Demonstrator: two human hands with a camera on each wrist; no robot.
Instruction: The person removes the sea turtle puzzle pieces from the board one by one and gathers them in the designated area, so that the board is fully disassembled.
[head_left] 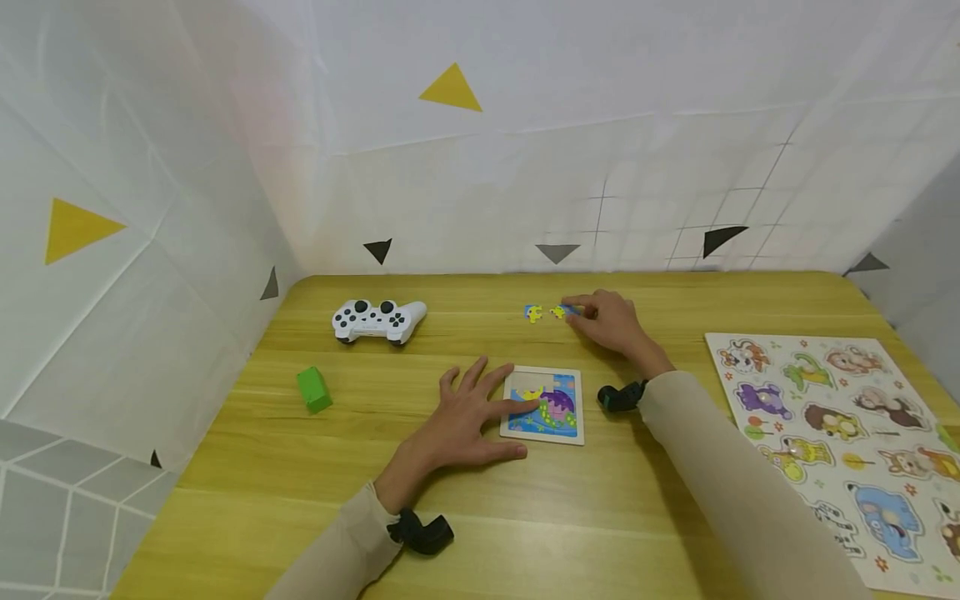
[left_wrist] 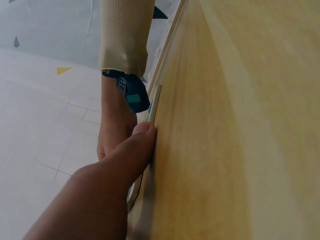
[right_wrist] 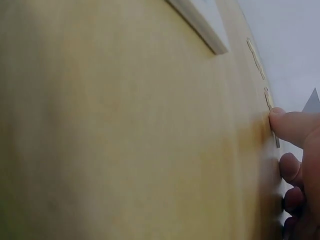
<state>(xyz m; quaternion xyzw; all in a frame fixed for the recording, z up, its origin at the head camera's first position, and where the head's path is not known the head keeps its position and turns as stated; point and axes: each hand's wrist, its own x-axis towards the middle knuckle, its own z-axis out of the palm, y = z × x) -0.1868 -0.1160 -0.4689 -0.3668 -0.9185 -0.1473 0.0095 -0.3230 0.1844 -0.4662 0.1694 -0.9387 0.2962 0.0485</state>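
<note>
In the head view a small framed jigsaw puzzle [head_left: 543, 433] lies on the table, showing a purple and green picture on blue. My left hand [head_left: 468, 417] is spread over its left side, one finger reaching onto the picture and the thumb near the lower-left corner. Beyond the frame, my right hand [head_left: 611, 322] pinches a yellow-and-blue puzzle piece [head_left: 558, 312] at its edge between thumb and index finger. A second puzzle piece [head_left: 533, 313] lies just left of it. The right wrist view shows the right thumb [right_wrist: 287, 122] against the piece's edge.
A white game controller [head_left: 378, 322] lies at the back left, with a green block [head_left: 313, 389] nearer me. On the right is a large animal puzzle board [head_left: 847, 433]. White sheeting [head_left: 480, 192] hangs behind the wooden table [head_left: 525, 525].
</note>
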